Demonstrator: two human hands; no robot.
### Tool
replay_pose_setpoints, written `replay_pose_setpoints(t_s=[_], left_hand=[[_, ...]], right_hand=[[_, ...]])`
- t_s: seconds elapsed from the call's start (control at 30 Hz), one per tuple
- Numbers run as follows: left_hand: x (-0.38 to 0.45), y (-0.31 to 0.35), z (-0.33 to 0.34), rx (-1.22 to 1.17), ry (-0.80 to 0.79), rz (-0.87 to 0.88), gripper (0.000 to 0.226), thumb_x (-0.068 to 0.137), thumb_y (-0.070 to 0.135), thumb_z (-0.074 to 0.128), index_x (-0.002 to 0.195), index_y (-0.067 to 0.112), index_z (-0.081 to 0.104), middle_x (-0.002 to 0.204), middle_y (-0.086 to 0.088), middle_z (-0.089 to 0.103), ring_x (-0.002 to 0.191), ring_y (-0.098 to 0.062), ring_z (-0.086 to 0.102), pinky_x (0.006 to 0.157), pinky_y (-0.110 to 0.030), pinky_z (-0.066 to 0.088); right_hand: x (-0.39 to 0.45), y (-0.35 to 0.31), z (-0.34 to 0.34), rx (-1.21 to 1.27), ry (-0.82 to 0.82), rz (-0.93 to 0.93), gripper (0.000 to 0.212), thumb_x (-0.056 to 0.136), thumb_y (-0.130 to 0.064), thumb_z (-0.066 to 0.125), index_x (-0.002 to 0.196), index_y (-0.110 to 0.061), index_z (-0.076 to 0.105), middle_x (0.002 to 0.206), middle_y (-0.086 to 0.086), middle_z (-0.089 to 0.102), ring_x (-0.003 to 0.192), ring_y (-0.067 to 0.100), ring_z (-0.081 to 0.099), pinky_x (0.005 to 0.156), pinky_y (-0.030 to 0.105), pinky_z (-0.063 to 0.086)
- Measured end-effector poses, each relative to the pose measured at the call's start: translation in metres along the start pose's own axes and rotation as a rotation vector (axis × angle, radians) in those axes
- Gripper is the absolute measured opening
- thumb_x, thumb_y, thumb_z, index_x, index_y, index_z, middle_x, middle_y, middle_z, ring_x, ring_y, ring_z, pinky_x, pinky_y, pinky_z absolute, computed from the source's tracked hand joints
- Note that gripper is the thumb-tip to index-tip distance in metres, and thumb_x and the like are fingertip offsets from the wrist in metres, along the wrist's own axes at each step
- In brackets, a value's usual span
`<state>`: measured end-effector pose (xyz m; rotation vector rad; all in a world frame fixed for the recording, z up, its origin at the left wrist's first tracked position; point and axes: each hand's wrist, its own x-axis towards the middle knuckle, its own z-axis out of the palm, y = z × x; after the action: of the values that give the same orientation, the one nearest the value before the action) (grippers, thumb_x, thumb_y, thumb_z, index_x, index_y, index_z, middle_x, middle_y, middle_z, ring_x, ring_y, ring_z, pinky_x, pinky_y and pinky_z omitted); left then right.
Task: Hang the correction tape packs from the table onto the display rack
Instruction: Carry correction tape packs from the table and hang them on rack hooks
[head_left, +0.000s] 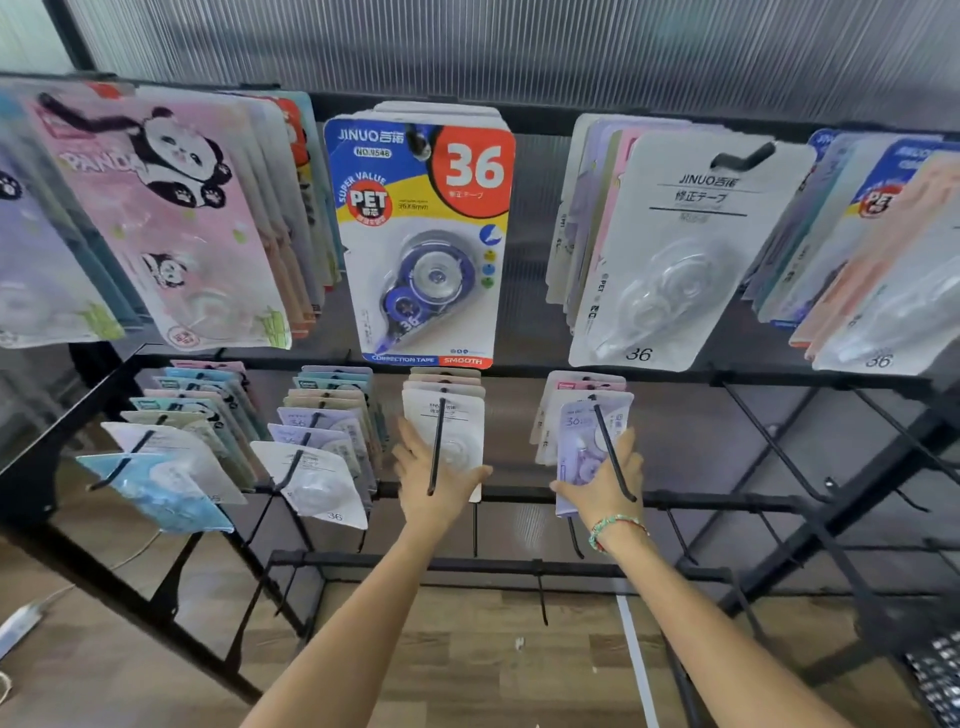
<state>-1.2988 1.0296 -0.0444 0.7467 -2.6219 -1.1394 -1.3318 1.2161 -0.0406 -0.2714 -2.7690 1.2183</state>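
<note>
Two packs going onto the middle pegs of a well-stocked display rack (675, 501)

Judging by the loaded pegs, the hanging is far along: the upper row carries full stacks, among them panda packs (171, 208) at 10 o'clock and a blue JINUO pack (423, 234) at 12 o'clock, and the middle row holds four stacks; the bare pegs at 3 o'clock and on the lowest bar at 6 o'clock are what is left. The left hand (434, 483) presses a white correction tape pack (447, 431) with fairly straight fingers along its peg, and the right hand (605, 488) holds a lilac correction tape pack (579, 447), fingers wrapped round its edge, on the next peg. The surface the packs come from is out of view.
</note>
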Motion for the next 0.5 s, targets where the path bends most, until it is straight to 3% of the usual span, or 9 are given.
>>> replay_pose_setpoints(t_s=[0.2, 0.33, 0.5], left_hand=[[-0.003, -0.002, -0.005, -0.024, 0.024, 0.023, 0.137, 0.061, 0.054, 0.084, 0.152, 0.008, -0.008, 0.156, -0.017, 0.013, 0.144, -0.034, 0.018, 0.113, -0.046, 0.026], [-0.008, -0.01, -0.013, -0.094, 0.032, 0.018, 0.144, 0.054, 0.054, 0.087, 0.152, 0.014, -0.01, 0.156, -0.016, 0.014, 0.144, -0.033, 0.016, 0.113, -0.051, 0.024], [-0.021, -0.013, -0.025, -0.176, 0.02, 0.093, 0.141, 0.056, 0.047, 0.089, 0.153, 0.017, -0.009, 0.156, -0.015, 0.013, 0.146, -0.031, 0.014, 0.117, -0.054, 0.02]], right_hand=[[-0.001, -0.001, 0.0, 0.036, -0.019, 0.017, 0.125, 0.061, -0.019, 0.09, 0.15, -0.015, 0.003, 0.134, 0.017, 0.037, 0.125, 0.034, 0.041, 0.099, 0.05, 0.045], [-0.007, 0.001, -0.006, 0.023, -0.081, 0.066, 0.129, 0.066, -0.021, 0.086, 0.15, -0.012, -0.011, 0.148, 0.019, 0.022, 0.137, 0.037, 0.027, 0.107, 0.049, 0.033], [-0.028, -0.003, -0.013, -0.03, -0.101, 0.076, 0.123, 0.074, -0.027, 0.081, 0.15, -0.009, -0.013, 0.152, 0.019, 0.014, 0.14, 0.037, 0.019, 0.111, 0.047, 0.028]])
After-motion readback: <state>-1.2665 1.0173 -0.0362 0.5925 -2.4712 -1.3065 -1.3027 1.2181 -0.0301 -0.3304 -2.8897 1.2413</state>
